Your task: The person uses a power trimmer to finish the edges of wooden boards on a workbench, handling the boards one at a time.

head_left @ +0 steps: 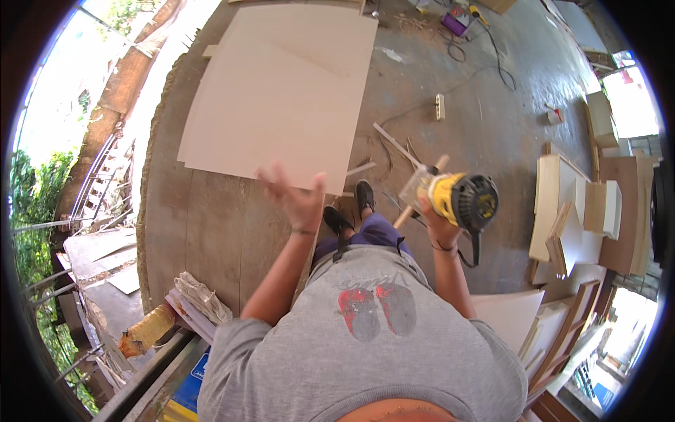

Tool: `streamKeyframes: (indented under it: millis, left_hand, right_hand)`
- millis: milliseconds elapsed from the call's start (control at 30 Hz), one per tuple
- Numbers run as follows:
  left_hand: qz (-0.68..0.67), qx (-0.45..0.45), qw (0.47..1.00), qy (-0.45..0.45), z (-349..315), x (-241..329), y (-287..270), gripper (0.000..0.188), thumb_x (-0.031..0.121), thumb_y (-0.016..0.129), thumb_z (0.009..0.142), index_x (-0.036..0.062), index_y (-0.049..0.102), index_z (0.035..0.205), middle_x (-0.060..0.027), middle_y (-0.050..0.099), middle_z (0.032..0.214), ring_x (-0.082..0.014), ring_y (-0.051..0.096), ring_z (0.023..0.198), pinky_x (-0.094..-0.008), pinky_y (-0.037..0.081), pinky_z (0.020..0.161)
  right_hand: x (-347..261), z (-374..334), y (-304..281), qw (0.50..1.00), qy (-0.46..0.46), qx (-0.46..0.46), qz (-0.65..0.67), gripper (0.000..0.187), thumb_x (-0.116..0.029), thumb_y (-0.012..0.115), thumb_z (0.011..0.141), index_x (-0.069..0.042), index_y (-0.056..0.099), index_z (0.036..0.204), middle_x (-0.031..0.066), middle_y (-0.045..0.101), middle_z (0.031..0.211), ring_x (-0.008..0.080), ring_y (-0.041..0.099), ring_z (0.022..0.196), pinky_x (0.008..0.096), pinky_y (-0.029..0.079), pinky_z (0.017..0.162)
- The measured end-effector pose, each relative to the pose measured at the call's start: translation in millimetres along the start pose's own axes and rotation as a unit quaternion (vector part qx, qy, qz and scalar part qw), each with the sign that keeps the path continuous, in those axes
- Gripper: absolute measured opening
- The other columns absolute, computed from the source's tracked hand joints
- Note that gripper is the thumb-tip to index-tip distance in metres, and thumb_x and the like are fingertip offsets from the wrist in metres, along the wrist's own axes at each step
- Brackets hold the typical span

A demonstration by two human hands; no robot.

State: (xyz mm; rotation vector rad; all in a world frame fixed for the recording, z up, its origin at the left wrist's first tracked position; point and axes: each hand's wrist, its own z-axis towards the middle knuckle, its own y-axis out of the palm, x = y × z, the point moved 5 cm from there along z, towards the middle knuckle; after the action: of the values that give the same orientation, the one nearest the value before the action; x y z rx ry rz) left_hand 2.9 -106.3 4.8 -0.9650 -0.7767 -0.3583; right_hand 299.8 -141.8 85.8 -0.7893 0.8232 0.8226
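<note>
My right hand is wrapped round a trim router with a yellow and black body, held up in front of me to the right. Its clear base points to the left, and a black cord hangs from its top end. My left hand is raised with fingers spread and nothing in it, a little smeared by motion. It hovers at the near edge of a large white panel, and I cannot tell whether it touches. The panel appears to lie stacked on another sheet on a brown wooden surface.
Thin wood strips lie on the grey floor near my feet. Farther off are a white power strip, cords and a purple item. Cabinet parts and boards stand at the right. A white cup sits beyond.
</note>
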Motion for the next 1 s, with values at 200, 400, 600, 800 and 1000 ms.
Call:
streamKeyframes:
  millis: [200, 400, 600, 800, 1000]
  left_hand:
    - [-0.465, -0.054, 0.734, -0.493, 5, -59, 7, 0.044, 0.034, 0.062, 0.090, 0.0070, 0.045, 0.121, -0.0076, 0.057, 0.109, -0.0202, 0.055, 0.101, -0.0418, 0.042, 0.088]
    - [-0.492, -0.014, 0.665, -0.561, 9, -78, 19, 0.029, 0.035, 0.059, 0.092, 0.0100, 0.048, 0.102, -0.0026, 0.061, 0.091, -0.0177, 0.059, 0.079, -0.0377, 0.046, 0.075]
    - [-0.397, 0.013, 0.743, -0.539, 11, -90, -4, 0.025, 0.031, 0.059, 0.093, 0.0084, 0.050, 0.098, -0.0045, 0.063, 0.092, -0.0197, 0.062, 0.076, -0.0374, 0.049, 0.065]
    - [-0.346, -0.014, 0.802, -0.486, 15, -90, -28, 0.023, 0.027, 0.062, 0.091, 0.0067, 0.052, 0.094, -0.0087, 0.063, 0.091, -0.0195, 0.064, 0.080, -0.0398, 0.053, 0.066]
    - [-0.334, -0.103, 0.788, -0.507, -4, -81, -2, 0.017, 0.022, 0.061, 0.091, 0.0084, 0.052, 0.094, -0.0017, 0.059, 0.084, -0.0133, 0.057, 0.071, -0.0333, 0.049, 0.064]
  right_hand:
    - [30, 20, -40, 0.996, 0.015, 0.089, 0.026, 0.064, -0.006, 0.081, 0.069, 0.002, 0.049, 0.123, 0.0106, 0.058, 0.116, 0.0209, 0.059, 0.103, 0.0340, 0.049, 0.091]
    - [44, 38, -38, 0.995, 0.036, 0.090, 0.011, 0.059, -0.010, 0.082, 0.068, 0.005, 0.053, 0.118, 0.0111, 0.061, 0.112, 0.0197, 0.062, 0.098, 0.0326, 0.051, 0.087]
    - [58, 38, -50, 0.989, 0.064, 0.131, 0.015, 0.058, -0.009, 0.081, 0.069, 0.005, 0.053, 0.118, 0.0117, 0.061, 0.113, 0.0202, 0.062, 0.099, 0.0327, 0.051, 0.088]
    - [73, 34, -63, 0.986, 0.072, 0.149, 0.009, 0.058, -0.009, 0.080, 0.069, 0.005, 0.052, 0.118, 0.0118, 0.061, 0.113, 0.0207, 0.062, 0.100, 0.0334, 0.051, 0.088]
    - [81, 37, -63, 0.985, 0.084, 0.153, -0.011, 0.056, -0.011, 0.082, 0.068, 0.004, 0.055, 0.115, 0.0113, 0.063, 0.108, 0.0205, 0.063, 0.095, 0.0328, 0.051, 0.085]
